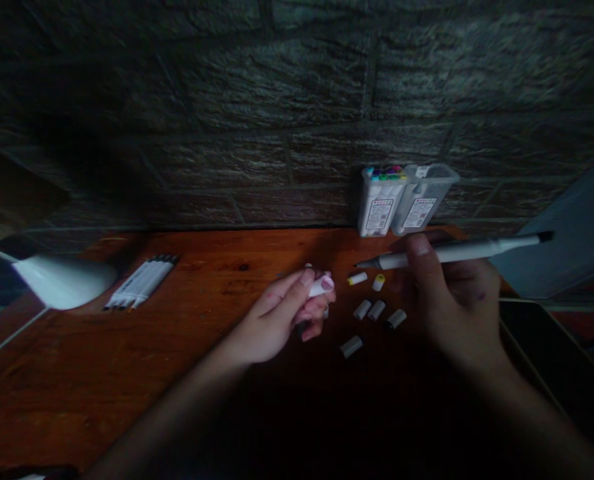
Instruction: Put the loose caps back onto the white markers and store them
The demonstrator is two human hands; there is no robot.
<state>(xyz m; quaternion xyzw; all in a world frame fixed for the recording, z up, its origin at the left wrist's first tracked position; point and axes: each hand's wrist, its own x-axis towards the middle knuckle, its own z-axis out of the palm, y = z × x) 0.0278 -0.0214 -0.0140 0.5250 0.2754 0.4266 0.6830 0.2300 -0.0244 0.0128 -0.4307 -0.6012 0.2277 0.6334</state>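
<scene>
My left hand [289, 310] pinches a white marker cap [321, 287], its open end turned to the right. Part of another small white piece shows behind those fingers, too hidden to name. In my right hand [451, 300] lies a white double-ended marker [464, 251], uncapped at both ends, with a dark nib pointing left toward the cap and a black tip at the far right. Cap and marker are apart. Between and below the hands several loose caps lie on the wooden table, among them a yellow-ended cap [357, 279], a grey cap [351, 346] and a dark-ended cap [396, 319].
Against the stone wall stand a clear case of colored markers [379, 207] and a second clear case [424, 203]. A row of white markers [141, 283] lies at the left by a white lamp [64, 280]. A dark tablet-like slab [551, 360] is at the right.
</scene>
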